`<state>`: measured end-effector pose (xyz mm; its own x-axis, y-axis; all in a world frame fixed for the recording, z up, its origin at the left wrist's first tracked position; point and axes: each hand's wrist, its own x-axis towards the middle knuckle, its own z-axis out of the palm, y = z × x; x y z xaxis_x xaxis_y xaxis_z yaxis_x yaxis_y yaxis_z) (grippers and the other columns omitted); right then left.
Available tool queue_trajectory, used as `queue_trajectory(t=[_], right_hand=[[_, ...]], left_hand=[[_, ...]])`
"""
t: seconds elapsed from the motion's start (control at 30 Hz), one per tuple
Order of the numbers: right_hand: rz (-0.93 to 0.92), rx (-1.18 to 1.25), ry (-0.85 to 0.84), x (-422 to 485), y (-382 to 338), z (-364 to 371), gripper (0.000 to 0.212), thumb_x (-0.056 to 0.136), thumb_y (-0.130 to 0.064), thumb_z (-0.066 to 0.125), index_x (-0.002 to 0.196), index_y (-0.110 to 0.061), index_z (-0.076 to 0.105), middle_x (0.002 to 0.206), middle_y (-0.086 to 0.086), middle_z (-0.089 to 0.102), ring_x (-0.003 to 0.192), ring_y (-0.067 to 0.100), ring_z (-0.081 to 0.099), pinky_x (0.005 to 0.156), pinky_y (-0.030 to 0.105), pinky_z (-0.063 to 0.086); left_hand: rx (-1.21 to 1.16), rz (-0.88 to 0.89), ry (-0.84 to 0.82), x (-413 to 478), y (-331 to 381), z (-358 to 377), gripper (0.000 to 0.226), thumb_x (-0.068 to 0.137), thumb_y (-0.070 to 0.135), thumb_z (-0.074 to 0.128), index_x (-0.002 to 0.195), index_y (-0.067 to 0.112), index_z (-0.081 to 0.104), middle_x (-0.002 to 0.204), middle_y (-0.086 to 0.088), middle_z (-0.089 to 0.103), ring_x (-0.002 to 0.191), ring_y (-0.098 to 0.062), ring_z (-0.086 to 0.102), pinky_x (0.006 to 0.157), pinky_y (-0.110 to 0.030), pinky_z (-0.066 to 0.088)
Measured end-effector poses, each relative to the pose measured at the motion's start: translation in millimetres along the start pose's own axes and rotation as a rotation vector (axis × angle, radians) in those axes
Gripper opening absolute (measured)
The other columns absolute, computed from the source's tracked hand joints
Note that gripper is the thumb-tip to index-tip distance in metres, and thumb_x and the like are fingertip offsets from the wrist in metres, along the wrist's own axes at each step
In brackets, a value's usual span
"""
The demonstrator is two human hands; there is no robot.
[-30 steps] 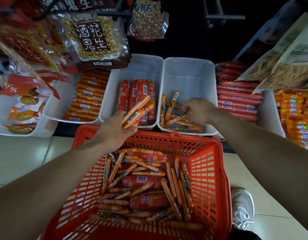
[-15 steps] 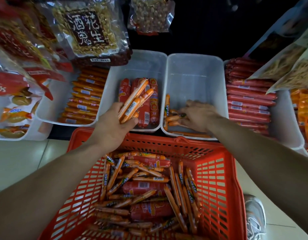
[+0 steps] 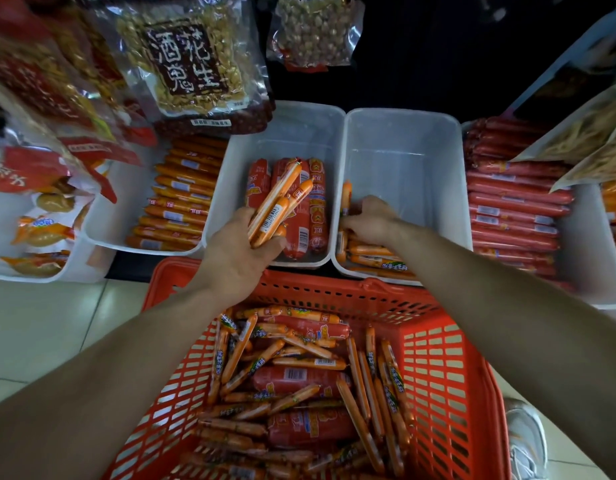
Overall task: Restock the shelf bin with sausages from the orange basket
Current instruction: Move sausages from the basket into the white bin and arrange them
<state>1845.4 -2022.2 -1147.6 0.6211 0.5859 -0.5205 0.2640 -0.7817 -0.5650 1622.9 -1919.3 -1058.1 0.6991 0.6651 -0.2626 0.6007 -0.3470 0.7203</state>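
Our left hand (image 3: 237, 252) grips a bundle of thin sausages (image 3: 279, 199) over the neighbouring bin (image 3: 289, 133) of fat red ones, just past the far rim of the orange basket (image 3: 438, 358). Our right hand (image 3: 370, 220) is down in the shelf bin (image 3: 403, 150), knuckles up, on the laid sausages (image 3: 372, 259) at its near left corner (whether the fingers hold one or merely press them flat, we cannot tell).

To do this well, we should square those against the near wall first, then bring the bundle across. Its long axis runs away from us, tips slanting toward the back right, while the laid ones lie crosswise, left to right. So we judge that the bundle wants roughly a quarter turn before release, or it will land askew. Many loose sausages (image 3: 299, 362) lie jumbled in the basket.
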Motion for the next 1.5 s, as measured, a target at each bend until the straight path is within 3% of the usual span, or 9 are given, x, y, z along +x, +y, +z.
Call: queue_trajectory(t=[0.07, 0.2, 0.47, 0.63, 0.73, 0.97, 1.23, 1.4, 1.5], right_hand=[[-0.077, 0.111, 0.085, -3.7, 0.8, -7.5, 0.016, 0.091, -0.028, 0.065, 0.077, -0.020, 0.062, 0.069, -0.006, 0.063, 0.065, 0.012, 0.062, 0.053, 0.021, 0.042], [-0.307, 0.129, 0.178, -15.8, 9.9, -44.3, 0.008, 0.093, -0.029, 0.066, 0.100, -0.026, 0.064, 0.087, -0.010, 0.068, 0.079, 0.012, 0.063, 0.069, 0.028, 0.046], [-0.296, -0.528, -0.010, -56.6, 52.6, -60.6, 0.022, 0.093, -0.036, 0.059, 0.113, -0.029, 0.066, 0.115, 0.002, 0.066, 0.105, 0.026, 0.062, 0.086, 0.036, 0.052], [-0.392, -0.393, 0.465, -92.3, 89.5, -99.3, 0.020, 0.090, -0.022, 0.063, 0.108, -0.020, 0.072, 0.108, 0.004, 0.068, 0.099, 0.031, 0.063, 0.078, 0.036, 0.049], [-0.337, -0.367, 0.563, -102.0, 129.7, -95.3, 0.026, 0.087, -0.021, 0.067, 0.113, -0.016, 0.070, 0.112, 0.010, 0.064, 0.101, 0.037, 0.058, 0.085, 0.042, 0.049], [-0.227, -0.174, 0.411, -101.0, 151.8, -77.0, 0.049, 0.096, -0.047, 0.045, 0.136, -0.018, 0.051, 0.129, 0.010, 0.057, 0.116, 0.035, 0.052, 0.092, 0.041, 0.043], [-0.148, -0.191, 0.353, -101.0, 148.3, -74.2, 0.048, 0.097, -0.051, 0.044, 0.134, -0.019, 0.048, 0.127, 0.009, 0.055, 0.109, 0.037, 0.057, 0.082, 0.041, 0.044], [-0.145, -0.221, 0.337, -99.7, 146.4, -75.1, 0.050, 0.098, -0.052, 0.041, 0.133, -0.018, 0.047, 0.126, 0.010, 0.056, 0.107, 0.036, 0.058, 0.082, 0.043, 0.047], [-0.135, -0.236, 0.329, -99.8, 145.8, -75.6, 0.051, 0.097, -0.054, 0.039, 0.132, -0.018, 0.046, 0.125, 0.010, 0.056, 0.105, 0.035, 0.058, 0.078, 0.041, 0.044]], left_hand=[[0.008, 0.005, -0.002, 1.4, -0.1, -0.2, 0.042, 0.091, 0.037, 0.067, 0.127, 0.021, 0.052, 0.099, 0.006, 0.064, 0.086, -0.013, 0.064, 0.067, -0.024, 0.048], [0.036, 0.026, -0.002, 5.2, 4.1, -4.8, 0.043, 0.091, 0.037, 0.067, 0.128, 0.022, 0.051, 0.098, 0.010, 0.063, 0.085, -0.006, 0.063, 0.065, -0.019, 0.046], [0.195, 0.150, -0.056, 54.9, 57.6, 2.5, 0.027, 0.091, 0.033, 0.069, 0.111, 0.027, 0.052, 0.084, 0.012, 0.059, 0.070, -0.001, 0.056, 0.054, -0.017, 0.036], [0.235, 0.273, -0.237, 104.6, 102.7, 60.8, 0.035, 0.086, 0.029, 0.075, 0.115, 0.020, 0.057, 0.099, 0.003, 0.068, 0.087, -0.017, 0.065, 0.077, -0.035, 0.052], [0.408, 0.349, -0.364, 118.2, 120.0, 109.2, 0.039, 0.085, 0.029, 0.075, 0.118, 0.020, 0.055, 0.102, 0.000, 0.064, 0.088, -0.019, 0.060, 0.072, -0.030, 0.045], [0.646, 0.287, -0.494, 137.8, 111.0, 159.3, 0.034, 0.081, 0.035, 0.077, 0.094, 0.024, 0.048, 0.099, -0.004, 0.062, 0.089, -0.025, 0.060, 0.075, -0.035, 0.048], [0.670, 0.301, -0.507, 137.6, 103.8, 158.3, 0.052, 0.088, 0.046, 0.068, 0.132, 0.027, 0.051, 0.124, -0.003, 0.062, 0.108, -0.026, 0.058, 0.086, -0.034, 0.047], [0.885, 0.330, -0.520, 130.9, 100.6, 143.6, 0.035, 0.096, 0.044, 0.055, 0.126, 0.025, 0.058, 0.120, -0.004, 0.062, 0.107, -0.026, 0.057, 0.080, -0.034, 0.044], [0.875, 0.289, -0.565, 126.5, 93.7, 150.8, 0.051, 0.090, 0.055, 0.060, 0.125, 0.019, 0.053, 0.119, -0.008, 0.061, 0.105, -0.029, 0.059, 0.087, -0.039, 0.050]])
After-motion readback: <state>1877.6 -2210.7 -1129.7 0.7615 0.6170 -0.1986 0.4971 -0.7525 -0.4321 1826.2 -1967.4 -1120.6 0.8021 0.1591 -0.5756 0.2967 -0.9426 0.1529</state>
